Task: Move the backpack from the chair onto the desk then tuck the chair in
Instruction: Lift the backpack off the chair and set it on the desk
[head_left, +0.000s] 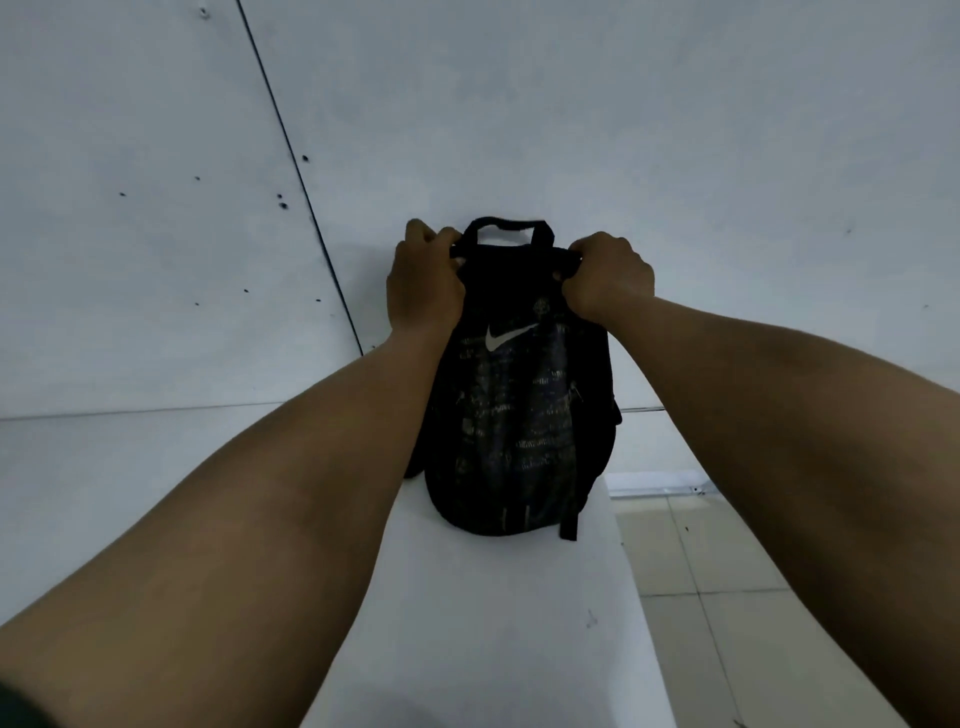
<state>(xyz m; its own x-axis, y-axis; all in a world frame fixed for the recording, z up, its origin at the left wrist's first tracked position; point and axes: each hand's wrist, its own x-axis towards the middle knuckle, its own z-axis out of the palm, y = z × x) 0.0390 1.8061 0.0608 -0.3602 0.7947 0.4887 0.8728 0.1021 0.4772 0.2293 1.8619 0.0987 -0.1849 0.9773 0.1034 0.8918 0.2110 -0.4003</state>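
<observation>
Material: black woven fabric, soft and slack, printed with faint pale lettering and a white swoosh logo near the top.
Backpack (514, 405): stands upright on the white desk (493, 623), its back close to or against the pale wall (571, 104); whether it touches the wall cannot be told. It sits toward the far edge of the desk, near the right edge, where tiled floor (691, 545) shows beyond.
Left hand (423, 283): closed on the top left shoulder of the bag, fingers (418, 231) curled over the fabric edge.
Right hand (608, 278): closed into a fist on the top right shoulder of the bag, gripping bunched fabric.
Carry loop (506, 228): stands free between the two hands, not held.
Strap (569, 522): one loose end hangs at the lower right of the bag, lying on the desk.
Chair: not in view.
How it will likely handle: the body looks rounded and partly filled, so some weight is probable, yet the cloth gives and folds under the grip. Nothing appears fragile or slippery. Left unsupported, a soft bag like this may slump forward.
Where to take hold: the carry loop is the strongest single point; the two top corners, as gripped now, give better control of tilt.
Task stage, judged: the bag appears already on the desk; tucking in the chair seems to remain.
</observation>
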